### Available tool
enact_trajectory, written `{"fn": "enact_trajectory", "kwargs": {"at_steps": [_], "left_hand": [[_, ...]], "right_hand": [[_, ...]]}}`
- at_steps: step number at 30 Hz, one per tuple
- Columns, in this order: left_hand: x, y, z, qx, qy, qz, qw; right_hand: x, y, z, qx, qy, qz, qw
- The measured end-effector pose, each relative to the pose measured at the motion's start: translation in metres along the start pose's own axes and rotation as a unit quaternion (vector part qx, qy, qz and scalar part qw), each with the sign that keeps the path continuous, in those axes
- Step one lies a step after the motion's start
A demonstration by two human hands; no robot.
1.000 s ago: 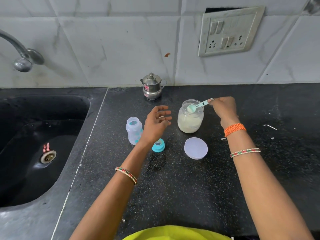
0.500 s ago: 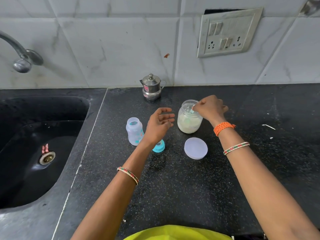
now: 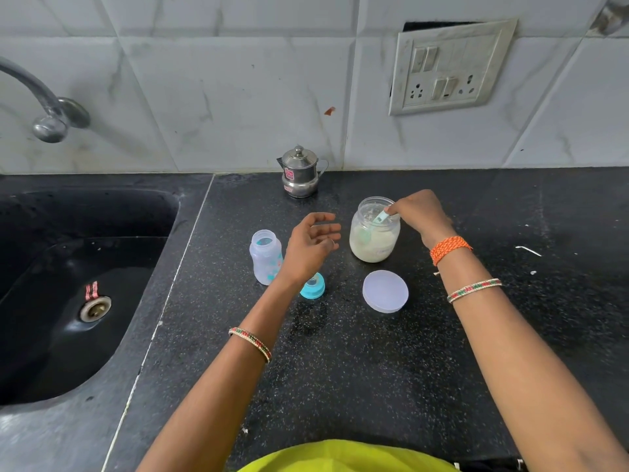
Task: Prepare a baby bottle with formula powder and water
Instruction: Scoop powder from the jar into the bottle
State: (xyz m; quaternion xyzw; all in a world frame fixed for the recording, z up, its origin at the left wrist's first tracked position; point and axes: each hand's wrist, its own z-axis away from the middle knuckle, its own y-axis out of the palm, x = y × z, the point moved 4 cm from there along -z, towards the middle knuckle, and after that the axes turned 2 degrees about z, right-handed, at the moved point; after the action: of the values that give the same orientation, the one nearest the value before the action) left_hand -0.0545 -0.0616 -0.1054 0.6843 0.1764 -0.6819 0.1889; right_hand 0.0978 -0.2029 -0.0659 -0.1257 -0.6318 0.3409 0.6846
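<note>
An open clear jar (image 3: 374, 240) of pale formula powder stands on the black counter (image 3: 374, 369). My right hand (image 3: 420, 212) pinches the handle of a teal scoop (image 3: 380, 218) whose bowl is down inside the jar, in the powder. The uncapped baby bottle (image 3: 265, 257) stands upright to the left. My left hand (image 3: 311, 247) hovers between bottle and jar, fingers relaxed, holding nothing. The bottle's teal ring with nipple (image 3: 313, 289) lies partly hidden behind my left wrist. The jar's round lid (image 3: 385, 291) lies flat in front of the jar.
A small steel pot (image 3: 301, 173) with a lid stands by the tiled wall. A black sink (image 3: 78, 287) with a tap (image 3: 47, 114) fills the left side. A switch and socket plate (image 3: 449, 66) hangs on the wall. White scraps (image 3: 527, 251) lie at the right.
My right hand has lowered the scoop from above the jar's mouth down into the powder. The left hand has stayed hovering, nearly still.
</note>
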Motion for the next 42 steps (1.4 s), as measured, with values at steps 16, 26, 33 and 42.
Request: {"fn": "enact_trajectory", "kwargs": {"at_steps": [16, 26, 33, 42], "left_hand": [[-0.004, -0.004, 0.004, -0.009, -0.001, 0.018, 1.000], [-0.012, -0.003, 0.008, -0.018, 0.013, 0.018, 1.000], [-0.027, -0.024, 0.019, -0.073, 0.066, 0.059, 0.993], [-0.006, 0.010, 0.015, 0.047, -0.046, -0.008, 0.998]], "right_hand": [[-0.022, -0.014, 0.007, -0.065, 0.066, -0.181, 0.979], [-0.028, -0.019, 0.016, -0.087, 0.094, -0.238, 0.963], [-0.007, -0.019, 0.016, -0.116, 0.033, -0.175, 0.977], [0.016, -0.011, 0.011, -0.146, -0.103, 0.241, 0.954]]}}
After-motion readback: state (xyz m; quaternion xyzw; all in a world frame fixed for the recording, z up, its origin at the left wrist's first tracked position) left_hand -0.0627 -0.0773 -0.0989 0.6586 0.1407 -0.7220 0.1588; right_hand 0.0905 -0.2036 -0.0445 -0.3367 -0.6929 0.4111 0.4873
